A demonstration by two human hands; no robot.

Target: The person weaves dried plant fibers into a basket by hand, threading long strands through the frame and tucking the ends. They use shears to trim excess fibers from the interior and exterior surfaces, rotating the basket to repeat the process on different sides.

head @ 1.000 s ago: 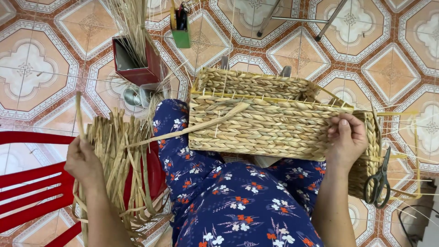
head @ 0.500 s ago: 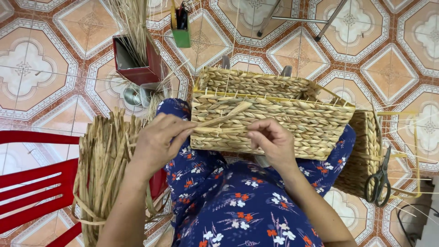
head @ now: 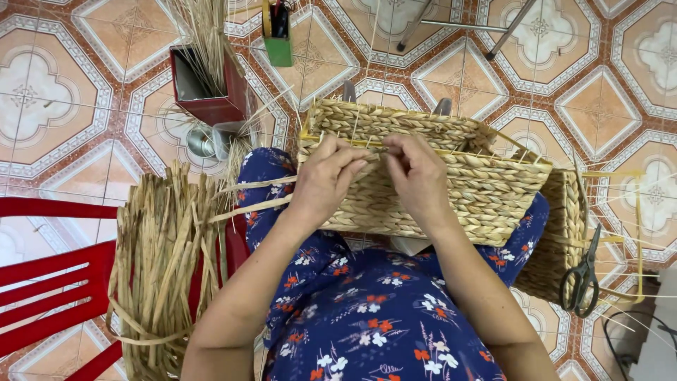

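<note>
Here both hands meet at the near top rim of the rectangular basket woven of pale, plaited straw (head: pixel 451 187), which rests across the person's lap on dark blue cloth printed with small orange and white flowers (head: pixel 367 317). The left hand (head: pixel 326 178) is curled, its fingertips pinched on a flat dried strand (head: pixel 257 197) at the rim; that strand trails away from the basket, down and out past the left wrist. The right hand (head: pixel 416 173) sits just beside it, touching or nearly so, fingers bent and pressed to the same stretch of rim; whether it grips a strand or only steadies the weave cannot be told. The basket's long axis runs crosswise to the person, left to right, tilted so that its right end sits lower. Both hands work left of the rim's middle, so the left hand is nearer the loose strand. Thin stiff upright stakes poke from the rim.

To the left of the basket a thick bundle of coarse, flat, tan dried reeds (head: pixel 166 268) lies over a red plastic chair (head: pixel 49 282). Beyond the basket's far left corner stands a dark red square box holding more stalks (head: pixel 208 85). Just off the basket's right end a second, smaller woven basket (head: pixel 557 240) carries black-handled scissors (head: pixel 582 279). Under everything lies an orange and white patterned tile floor (head: pixel 70 106).
</note>
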